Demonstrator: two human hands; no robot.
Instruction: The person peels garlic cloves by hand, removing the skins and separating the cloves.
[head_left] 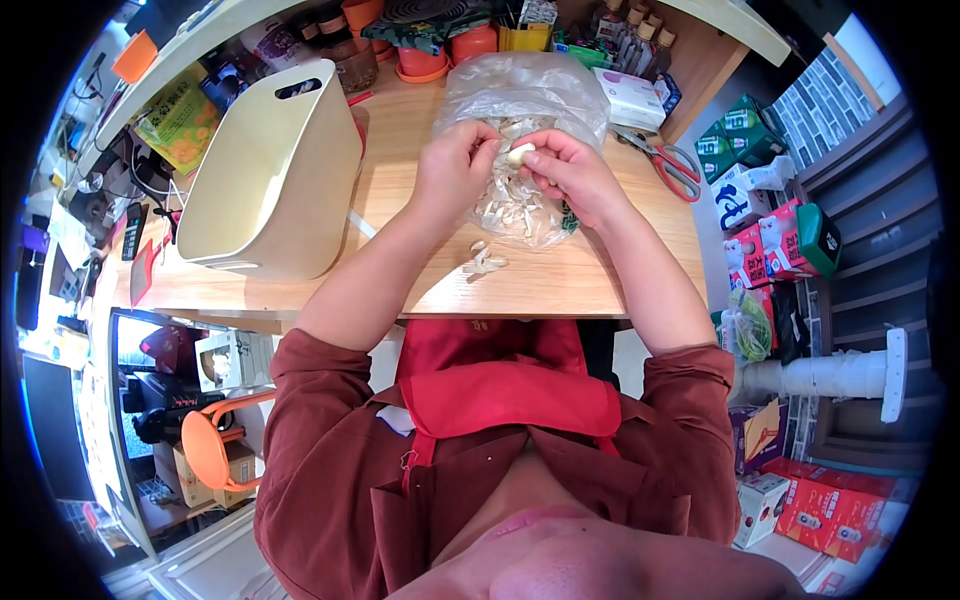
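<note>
A pale peeled garlic clove (519, 155) is pinched between the thumb and fingers of my right hand (572, 178). Just to its left, my left hand (455, 168) has thumb and forefinger pressed together; whatever is between them is too small to make out. Both hands are above a clear plastic bag (560, 90) that lies spread on the desk. Dry garlic skins (520, 205) are heaped in the bag below my fingers. A few garlic pieces (484, 262) lie on the wood nearer to me, outside the bag.
A cream plastic bin (325, 200) stands on the desk at left. Red-handled scissors (675, 172) lie at right, near a white box (630, 98). Orange pots (473, 44) and small corked bottles (640, 45) line the back. The desk (550, 285) ends before my red apron.
</note>
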